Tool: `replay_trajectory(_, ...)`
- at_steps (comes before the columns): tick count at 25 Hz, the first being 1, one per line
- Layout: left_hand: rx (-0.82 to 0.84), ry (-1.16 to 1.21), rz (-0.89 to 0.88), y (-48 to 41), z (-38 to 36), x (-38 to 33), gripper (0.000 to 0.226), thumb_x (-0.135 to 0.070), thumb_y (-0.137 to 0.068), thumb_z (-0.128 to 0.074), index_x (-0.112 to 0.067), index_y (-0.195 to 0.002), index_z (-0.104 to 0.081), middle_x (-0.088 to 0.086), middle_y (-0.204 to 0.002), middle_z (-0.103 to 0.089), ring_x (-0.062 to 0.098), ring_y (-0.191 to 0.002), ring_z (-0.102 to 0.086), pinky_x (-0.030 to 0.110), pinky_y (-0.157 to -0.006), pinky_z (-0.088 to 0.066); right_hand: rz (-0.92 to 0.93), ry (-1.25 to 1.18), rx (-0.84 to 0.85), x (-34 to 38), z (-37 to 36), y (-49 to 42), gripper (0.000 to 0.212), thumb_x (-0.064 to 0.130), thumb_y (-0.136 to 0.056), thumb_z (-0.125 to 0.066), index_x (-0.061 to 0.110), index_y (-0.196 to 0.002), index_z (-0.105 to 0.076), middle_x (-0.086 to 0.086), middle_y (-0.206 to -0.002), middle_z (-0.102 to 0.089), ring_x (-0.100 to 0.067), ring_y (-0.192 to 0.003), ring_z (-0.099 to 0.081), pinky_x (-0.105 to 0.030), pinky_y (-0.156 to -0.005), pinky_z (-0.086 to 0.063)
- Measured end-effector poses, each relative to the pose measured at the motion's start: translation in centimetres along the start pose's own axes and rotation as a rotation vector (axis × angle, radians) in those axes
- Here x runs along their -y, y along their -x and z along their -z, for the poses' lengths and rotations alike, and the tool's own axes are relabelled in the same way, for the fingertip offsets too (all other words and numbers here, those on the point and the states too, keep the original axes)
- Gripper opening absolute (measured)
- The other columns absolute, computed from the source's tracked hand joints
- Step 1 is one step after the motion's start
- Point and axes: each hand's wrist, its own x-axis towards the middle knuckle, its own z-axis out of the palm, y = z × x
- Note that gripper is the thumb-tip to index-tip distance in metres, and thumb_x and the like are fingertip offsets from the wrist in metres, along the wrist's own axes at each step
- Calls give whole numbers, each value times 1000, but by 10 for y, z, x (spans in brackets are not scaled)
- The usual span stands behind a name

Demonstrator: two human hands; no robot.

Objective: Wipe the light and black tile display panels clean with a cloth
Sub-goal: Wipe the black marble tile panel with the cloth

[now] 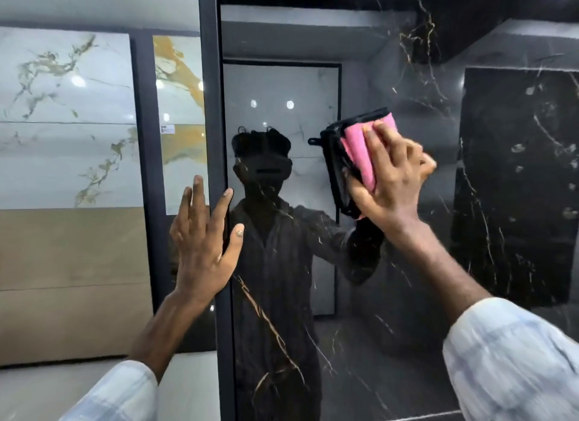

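Cloth (357, 160) on black panel (407, 311), clear of frame (213, 107)

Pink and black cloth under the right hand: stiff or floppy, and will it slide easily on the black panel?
Likely floppy: the cloth lies folded in soft layers under the right hand. It should glide easily, since the black panel looks glossy enough to mirror the person.
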Motion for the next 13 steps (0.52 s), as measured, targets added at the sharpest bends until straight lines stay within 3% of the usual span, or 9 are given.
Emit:
replay_trajectory(1,25,59,17,13,-1,0,59,-37,-104,-45,-24,-160,-31,21,-170,-21,36,-156,-21,60,-118,-25,31,-22,13,15,-2,32,75,51,-80,-62,18,-147,-53,-1,-152,-45,-32,-118,-47,-46,-87,-30)
replay_trajectory(3,87,150,41,37,-1,-3,57,-36,-106,-41,-23,-160,-29,28,-162,-34,36,-146,-32,62,-115,-32,304,-55,120,46,-1,110,71,53,-85,-60,18,-146,-54,-3,-154,-45,-34,-116,-50,-49,-87,-34)
replay_trajectory(6,163,215,43,62,4,-7,58,-34,-106,-42,-16,-160,-29,33,-158,-35,39,-134,-41,62,-107,-42,602,-93,292,49,11,162,60,54,-88,-64,26,-142,-61,3,-150,-55,-30,-114,-56,-50,-86,-33)
replay_trajectory(8,203,234,19,72,6,-6,61,-35,-106,-43,-18,-162,-25,33,-160,-30,45,-137,-44,62,-109,-42,484,-67,256,27,13,131,59,52,-85,-65,26,-139,-64,0,-147,-57,-32,-113,-60,-50,-87,-29)
replay_trajectory(11,254,257,30,84,6,-4,63,-38,-106,-41,-22,-163,-19,32,-164,-24,49,-140,-45,63,-109,-42,57,-36,134,1,19,85,72,49,-78,-68,22,-144,-58,-3,-149,-49,-31,-118,-52,-47,-89,-28)
replay_trajectory(13,285,267,35,95,6,-3,63,-40,-106,-40,-22,-163,-18,34,-164,-23,52,-136,-49,65,-106,-45,-48,-56,105,17,17,107,76,46,-78,-67,17,-147,-53,-6,-148,-44,-34,-120,-48,-46,-90,-32)
